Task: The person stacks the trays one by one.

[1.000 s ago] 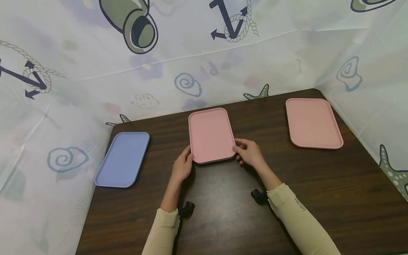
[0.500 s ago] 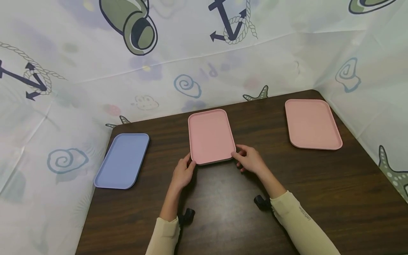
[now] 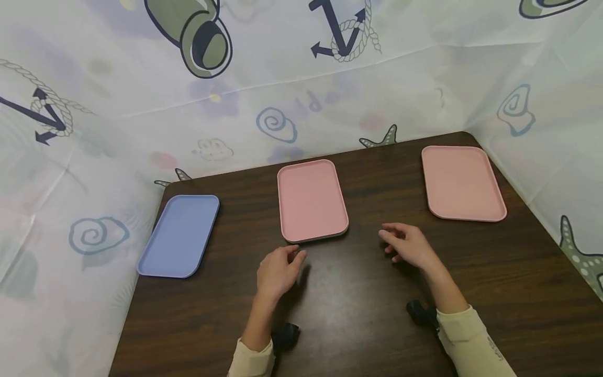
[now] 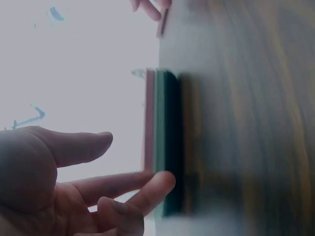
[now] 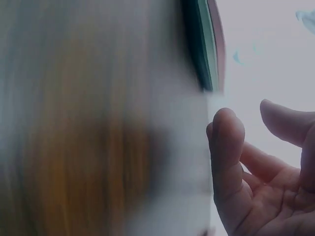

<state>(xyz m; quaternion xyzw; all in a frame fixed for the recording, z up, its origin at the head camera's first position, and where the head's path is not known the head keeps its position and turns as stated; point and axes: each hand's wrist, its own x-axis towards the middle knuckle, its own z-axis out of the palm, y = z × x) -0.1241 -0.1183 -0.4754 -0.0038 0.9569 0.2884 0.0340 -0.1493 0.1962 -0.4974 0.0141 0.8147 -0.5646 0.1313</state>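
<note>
A pink tray (image 3: 313,201) lies at the middle of the table; in the left wrist view its pink edge (image 4: 149,118) sits over a green tray edge (image 4: 160,128), with a dark band below. My left hand (image 3: 277,273) hovers at the near left corner of this stack, fingers loosely bent and holding nothing. To the right of the stack, apart from it, my right hand (image 3: 410,247) is over the table with relaxed, loosely bent fingers and nothing in them. The right wrist view shows the gap between its fingers (image 5: 227,142) and the stack.
A blue tray (image 3: 179,236) lies at the table's left edge. Another pink tray (image 3: 464,183) is at the back right. Dark wood-grain table (image 3: 348,314) extends in front; a printed white cloth (image 3: 235,125) hangs behind and along both sides.
Both hands have let go of the middle stack. The right hand has moved away to the right, the left hand slightly nearer and to the right. The trays stay in place.
</note>
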